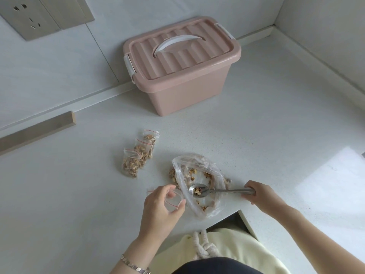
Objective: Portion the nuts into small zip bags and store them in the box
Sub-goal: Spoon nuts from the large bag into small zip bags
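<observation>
Two holds — left grip [162,204] pinches a zip bag [174,198], right grip [258,194] wraps the spoon [223,191], hiding its handle.

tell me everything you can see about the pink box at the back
The pink storage box looks like opaque plastic, rectangular with tapered sides. Its ribbed lid is on, with a white handle lying flat on top and a white latch at each end. It stands upright on the white counter, close to the back wall. Nothing else touches it; its contents are hidden.
</observation>
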`<state>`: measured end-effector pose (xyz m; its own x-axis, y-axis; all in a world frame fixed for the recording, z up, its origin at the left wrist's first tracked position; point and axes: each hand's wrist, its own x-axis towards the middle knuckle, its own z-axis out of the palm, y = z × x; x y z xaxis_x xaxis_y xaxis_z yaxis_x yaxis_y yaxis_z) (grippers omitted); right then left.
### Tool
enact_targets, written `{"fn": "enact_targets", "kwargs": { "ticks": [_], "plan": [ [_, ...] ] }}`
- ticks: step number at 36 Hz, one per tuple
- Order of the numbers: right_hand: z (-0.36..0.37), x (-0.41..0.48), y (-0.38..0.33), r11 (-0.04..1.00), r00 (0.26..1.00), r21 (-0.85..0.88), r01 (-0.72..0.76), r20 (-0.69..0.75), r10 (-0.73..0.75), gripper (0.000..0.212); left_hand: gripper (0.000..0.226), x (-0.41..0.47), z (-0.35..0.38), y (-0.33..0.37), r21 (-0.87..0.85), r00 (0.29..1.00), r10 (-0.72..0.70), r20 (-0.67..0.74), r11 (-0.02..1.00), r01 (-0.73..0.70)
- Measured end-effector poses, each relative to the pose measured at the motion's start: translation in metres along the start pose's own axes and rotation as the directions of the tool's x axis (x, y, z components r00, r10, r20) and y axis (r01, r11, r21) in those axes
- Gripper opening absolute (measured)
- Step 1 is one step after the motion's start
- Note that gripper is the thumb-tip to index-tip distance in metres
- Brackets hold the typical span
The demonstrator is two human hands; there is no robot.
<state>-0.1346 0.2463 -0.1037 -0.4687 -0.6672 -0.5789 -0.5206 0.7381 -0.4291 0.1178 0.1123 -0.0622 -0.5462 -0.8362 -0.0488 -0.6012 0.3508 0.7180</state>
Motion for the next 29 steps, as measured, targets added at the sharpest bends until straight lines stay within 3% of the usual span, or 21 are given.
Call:
{"fn": "enact_targets", "kwargs": {
  "ticks": [3, 8, 15, 20, 25, 29],
  "plan": [
    [-0.006, -0.007, -0.002, 0.965, 1.0, 0.262, -0.016, -0.005, 0.018, 0.009, 0.037, 0.0, 0.0, 0.002, -0.014, 1.0, -0.016, 0.019, 1.0, 0.016],
    [0.002, -0.016, -0.012, 0.772, 0.991, 0.636, -0.007, -0.099, 0.09, 0.001, 0.037, 0.0, 0.001, 0.004, -0.029, 0.997, -0.055, 0.057, 0.998, 0.057],
    [0.029, -0.011, -0.031, 0.626, 0.925, 0.78, -0.018, -0.226, 0.307, 0.013, 0.033, 0.003, 0.0, 0.005, -0.07, 0.982, -0.159, 0.106, 0.983, 0.167],
    [0.032, -0.009, -0.049, 0.447, 0.944, 0.893, -0.046, -0.107, 0.312, 0.021, 0.034, 0.002, -0.003, 0.007, -0.085, 0.98, -0.172, 0.101, 0.98, 0.181],
    [0.029, -0.009, -0.05, 0.442, 0.964, 0.896, -0.031, -0.09, 0.25, 0.04, 0.038, 0.001, -0.003, 0.008, -0.084, 0.977, -0.186, 0.105, 0.977, 0.195],
    [0.021, -0.015, -0.042, 0.429, 0.951, 0.903, 0.007, -0.139, 0.277, 0.043, 0.032, 0.003, 0.0, 0.005, -0.098, 0.964, -0.235, 0.128, 0.964, 0.248]
  ]
}}
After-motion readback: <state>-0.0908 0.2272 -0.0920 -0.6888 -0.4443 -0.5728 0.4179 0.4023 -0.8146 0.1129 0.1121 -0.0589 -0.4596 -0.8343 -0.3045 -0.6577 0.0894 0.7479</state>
